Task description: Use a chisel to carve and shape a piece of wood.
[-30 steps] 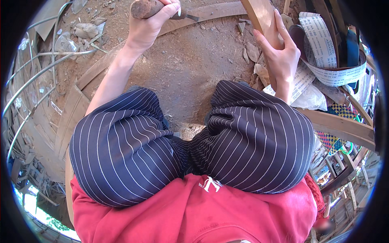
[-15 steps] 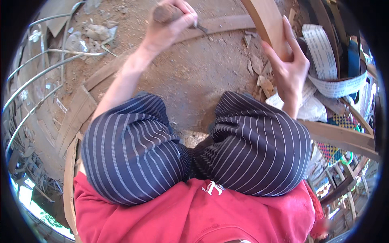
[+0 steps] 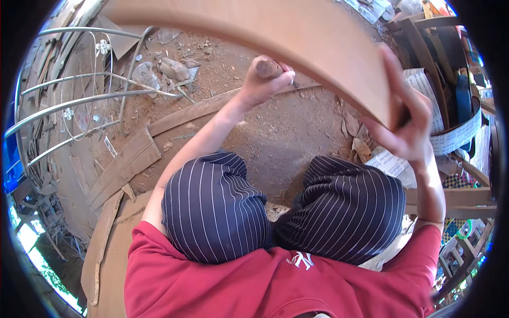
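My right hand [image 3: 411, 122] grips the near end of a wide, curved wooden board [image 3: 302, 40], its thumb on one side and fingers on the other. The board is raised and tilted, sweeping across the top of the view to the far left, and is somewhat blurred. My left hand [image 3: 257, 87] is closed round a tool with a thick, round wooden handle [image 3: 269, 69], just below the board's lower edge. Only the handle's butt shows clearly; a small dark part peeks out beyond the fingers, and its kind cannot be made out.
Bent metal tubing [image 3: 85, 98] stands at the left. A long wooden strip [image 3: 196, 112] lies on the dirt ground [image 3: 281, 127] beyond my knees. Several dark boards [image 3: 419, 45] and a printed white band [image 3: 456, 140] stand at the right. Wood scraps [image 3: 361, 149] lie near my right knee.
The curved board has been lifted and swung leftward across the top of the view by my right hand. My left hand, still holding the tool, appears lower and further right; the view has shifted too.
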Motion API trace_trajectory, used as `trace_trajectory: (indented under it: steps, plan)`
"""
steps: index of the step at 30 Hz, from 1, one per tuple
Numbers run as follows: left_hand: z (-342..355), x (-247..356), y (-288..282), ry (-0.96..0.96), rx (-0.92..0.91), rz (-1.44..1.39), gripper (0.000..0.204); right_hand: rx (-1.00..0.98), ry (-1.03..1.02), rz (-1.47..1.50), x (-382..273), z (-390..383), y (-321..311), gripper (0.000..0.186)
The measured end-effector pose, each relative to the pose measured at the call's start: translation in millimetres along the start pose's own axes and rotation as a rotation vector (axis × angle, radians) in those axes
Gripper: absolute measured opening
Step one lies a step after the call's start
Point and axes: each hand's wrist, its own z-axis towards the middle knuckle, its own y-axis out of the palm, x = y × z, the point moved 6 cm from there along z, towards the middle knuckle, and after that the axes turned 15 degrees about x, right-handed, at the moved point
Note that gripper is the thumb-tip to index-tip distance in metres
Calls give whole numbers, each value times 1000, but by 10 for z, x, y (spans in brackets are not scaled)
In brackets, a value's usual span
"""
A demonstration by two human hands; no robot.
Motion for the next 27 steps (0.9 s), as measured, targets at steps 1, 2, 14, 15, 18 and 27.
trace_trajectory:
  steps: [1, 2, 14, 15, 18, 27]
  plan:
    - [45, -23, -22, 2, -7, -8, 29, -266, 19, -219, 118, -102, 82, 91]
    - [94, 3, -17, 209, -26, 105, 25, -442, 99, -297, 248, -160, 189, 90]
    - [100, 24, 10, 329, -9, 88, 15, -399, 158, -301, 157, -175, 214, 86]
    - [42, 63, 32, 182, 26, -144, 15, -326, -2, -381, -5, -83, 138, 85]
    - [-97, 84, -6, 118, 69, -187, 14, -188, 81, -156, -38, -163, 139, 83]
    - [-1, -41, -67, -21, 69, -16, 26, 48, 6, -7, -105, -112, 148, 80]
